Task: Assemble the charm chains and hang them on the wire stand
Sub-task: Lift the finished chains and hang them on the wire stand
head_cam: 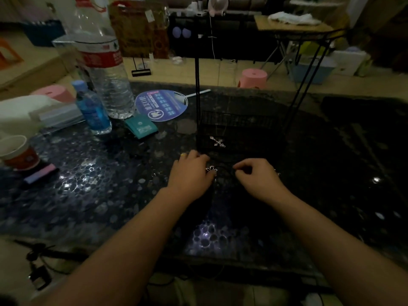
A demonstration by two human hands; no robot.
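On the dark pebble-patterned table, my left hand [191, 173] pinches a small silver flower charm [211, 169] at its fingertips. My right hand [257, 173] lies just to the right, its fingers curled and pinching a thin dark cord [223, 167] that arcs between the two hands. Right behind the hands stands the black wire stand [198, 89], with a tall upright post, slanting legs on the right and a mesh basket [238, 120] at its base. Small pale charms [217, 142] lie in the basket.
At the left stand a large water bottle [103, 69], a small blue bottle [93, 109], a paper cup [18, 152], a round blue fan [162, 104] and a teal packet [141, 128]. Beyond the table edge are pink stools [252, 78]. Cables lie near the front left.
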